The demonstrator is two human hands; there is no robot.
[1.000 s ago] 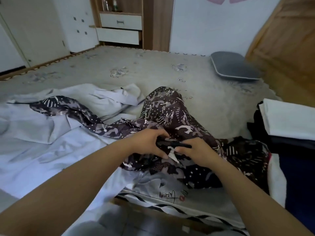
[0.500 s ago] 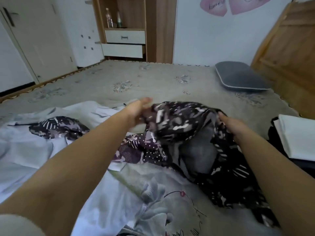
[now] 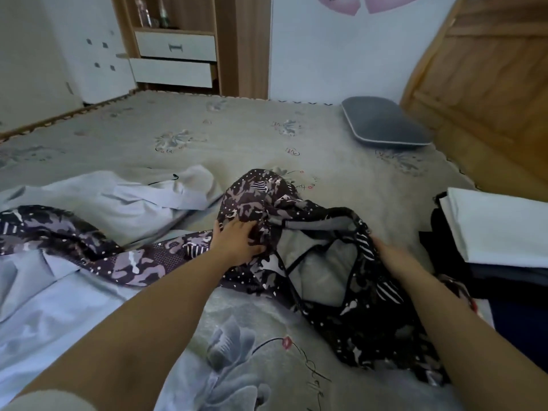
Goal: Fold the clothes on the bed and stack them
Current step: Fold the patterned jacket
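Lowered since half a second ago, the patterned garment [image 3: 296, 232] now lies on the bed [image 3: 267, 137], waistband spread open; left hand [image 3: 237, 238] grips bunched cloth, right hand [image 3: 394, 258] holds the opposite edge. Folding barely begun; folded stack [image 3: 498, 226] waits at right.

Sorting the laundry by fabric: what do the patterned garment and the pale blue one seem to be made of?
Patterned garment: looks like thin, soft printed cloth with a grey lining, limp and bunching under the left hand and right hand. Pale blue garment: seems a smooth, matte woven cloth, holding sharp creases. Exact fibres can't be told.
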